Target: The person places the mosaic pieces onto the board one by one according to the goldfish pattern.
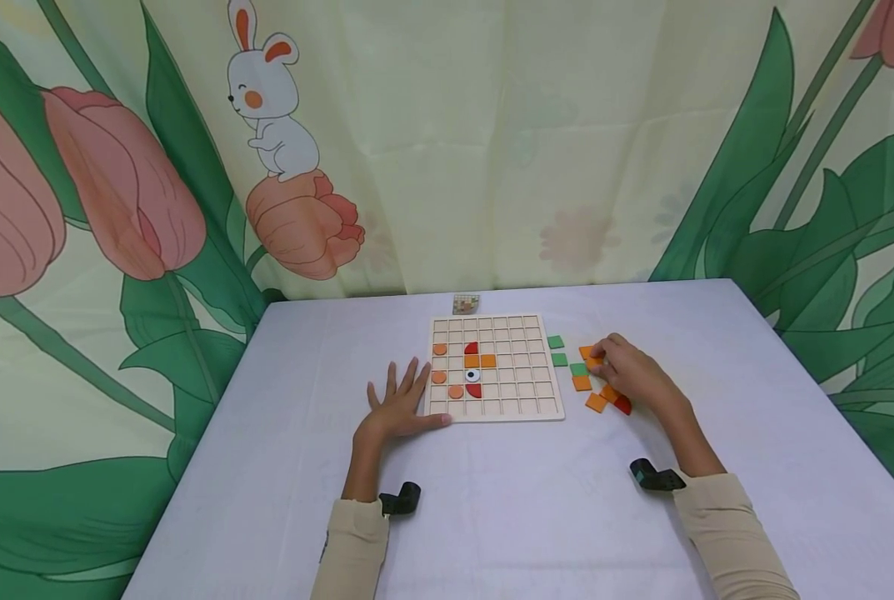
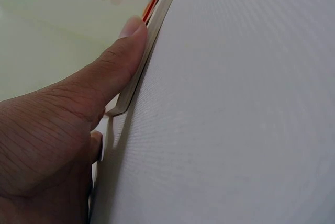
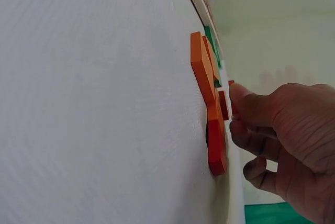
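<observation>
A pale wooden grid board [image 1: 527, 390] lies on the table. My left hand [image 1: 400, 410] is spread flat at its left edge, the thumb [image 2: 128, 41] resting on the near-left corner. On the grid sit orange round pieces [image 1: 456, 392], red quarter-round pieces [image 1: 473, 390], two orange square tiles [image 1: 487, 361] and a white eye piece [image 1: 472, 376]. Beyond the board's right side, my right hand [image 1: 634, 377] pinches an orange tile [image 3: 234, 104] between thumb and fingers, over loose pieces. Its fingers partly hide that tile.
Loose green tiles [image 1: 559, 360], orange tiles [image 1: 596, 402] and a red piece [image 1: 622, 405] lie right of the board, some overlapping. A small patterned card or block [image 1: 466, 304] stands behind the board. A printed curtain [image 1: 447, 150] hangs behind the white table [image 1: 506, 517].
</observation>
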A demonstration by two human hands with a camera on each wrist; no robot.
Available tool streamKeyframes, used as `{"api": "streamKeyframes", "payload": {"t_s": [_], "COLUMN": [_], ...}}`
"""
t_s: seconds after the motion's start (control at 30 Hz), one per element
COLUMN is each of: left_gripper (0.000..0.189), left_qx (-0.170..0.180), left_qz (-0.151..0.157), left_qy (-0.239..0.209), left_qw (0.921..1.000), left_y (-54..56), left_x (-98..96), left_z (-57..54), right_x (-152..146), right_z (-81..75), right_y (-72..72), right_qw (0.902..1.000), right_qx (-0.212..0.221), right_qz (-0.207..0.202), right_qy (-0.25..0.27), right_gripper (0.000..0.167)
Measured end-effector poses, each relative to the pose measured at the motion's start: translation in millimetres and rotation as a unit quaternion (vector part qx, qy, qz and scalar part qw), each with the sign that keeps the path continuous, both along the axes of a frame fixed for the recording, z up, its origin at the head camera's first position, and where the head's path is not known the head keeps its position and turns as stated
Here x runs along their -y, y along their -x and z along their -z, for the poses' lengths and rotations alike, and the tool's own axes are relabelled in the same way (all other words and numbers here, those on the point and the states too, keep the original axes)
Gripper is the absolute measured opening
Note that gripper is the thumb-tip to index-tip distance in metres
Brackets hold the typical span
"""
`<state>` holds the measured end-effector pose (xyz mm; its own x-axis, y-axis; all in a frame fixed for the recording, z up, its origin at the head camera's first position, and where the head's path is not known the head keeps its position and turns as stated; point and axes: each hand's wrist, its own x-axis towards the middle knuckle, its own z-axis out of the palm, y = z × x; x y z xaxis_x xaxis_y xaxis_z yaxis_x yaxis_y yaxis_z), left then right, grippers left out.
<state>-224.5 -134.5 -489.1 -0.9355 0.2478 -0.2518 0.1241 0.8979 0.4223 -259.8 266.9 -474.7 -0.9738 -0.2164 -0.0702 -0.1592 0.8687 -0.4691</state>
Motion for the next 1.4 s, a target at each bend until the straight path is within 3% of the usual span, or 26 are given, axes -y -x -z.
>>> {"api": "streamKeyframes", "payload": {"t_s": [0.27, 0.6, 0.9, 1.4], "left_gripper": [0.107, 0.107, 0.106, 0.105], "left_qx": [0.005, -0.003, -0.003, -0.005], "left_qz": [-0.002, 0.004, -0.001, 0.002], "left_qy": [0.005, 0.0, -0.008, 0.003], "left_qw": [1.0, 1.0, 1.0, 1.0], "left_y": [1.8, 0.4, -0.1, 0.4], "left_x": [0.0, 1.1, 0.5, 0.0], "left_z": [4.8, 2.4, 0.7, 1.6], "right_x": [8, 30, 58, 113], "right_z": [1.5, 1.3, 0.3, -0.9], "right_y": [2.8, 3.0, 2.8, 9.6], "right_qw": [0.9991, 0.9967, 0.9884, 0.9837], "right_qx": [-0.025, -0.035, -0.082, -0.059], "right_qz": [-0.027, -0.062, -0.123, -0.169], "right_qy": [0.02, 0.039, 0.035, 0.02], "right_gripper": [0.028, 0.022, 0.023, 0.025]}}
